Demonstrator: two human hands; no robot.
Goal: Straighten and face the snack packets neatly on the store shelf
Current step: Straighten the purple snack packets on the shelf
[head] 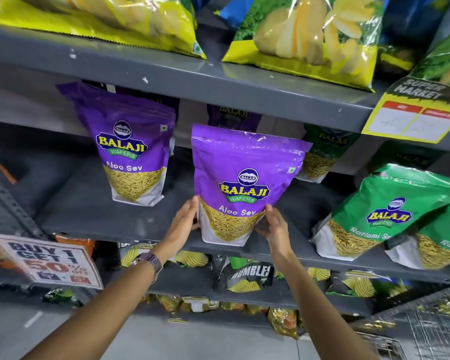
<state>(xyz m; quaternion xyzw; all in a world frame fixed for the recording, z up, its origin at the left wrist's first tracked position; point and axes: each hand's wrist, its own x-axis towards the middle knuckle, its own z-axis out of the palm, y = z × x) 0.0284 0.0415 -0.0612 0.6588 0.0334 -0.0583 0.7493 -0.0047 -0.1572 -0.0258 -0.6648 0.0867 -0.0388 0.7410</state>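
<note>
Grey metal store shelving fills the view, and on the middle shelf a purple Aloo Sev packet stands upright at the front edge, its printed face turned outward. Both hands press against its lower sides: the left hand lies flat along the packet's left edge with the fingers together, and the right hand cups the right lower corner, thumb on the front near the printed name, so the packet is clasped between the two palms. A watch sits on the left wrist. Further back and to the left on the same shelf stands a second purple packet, also upright and facing out, well apart from the held one. Behind the held packet another purple one shows dimly in the shadow, and just to the right of it a green packet stands deep on the shelf. Near the right end, two green Ratlami Sev packets lean against each other at the shelf front. Above, yellow and green chip bags lie on the upper shelf, with a yellow price tag hanging at its edge. Lower left, a "Buy 1 Get 1" sign is fixed to the shelf edge, and darker snack bags crowd the shelf beneath
</note>
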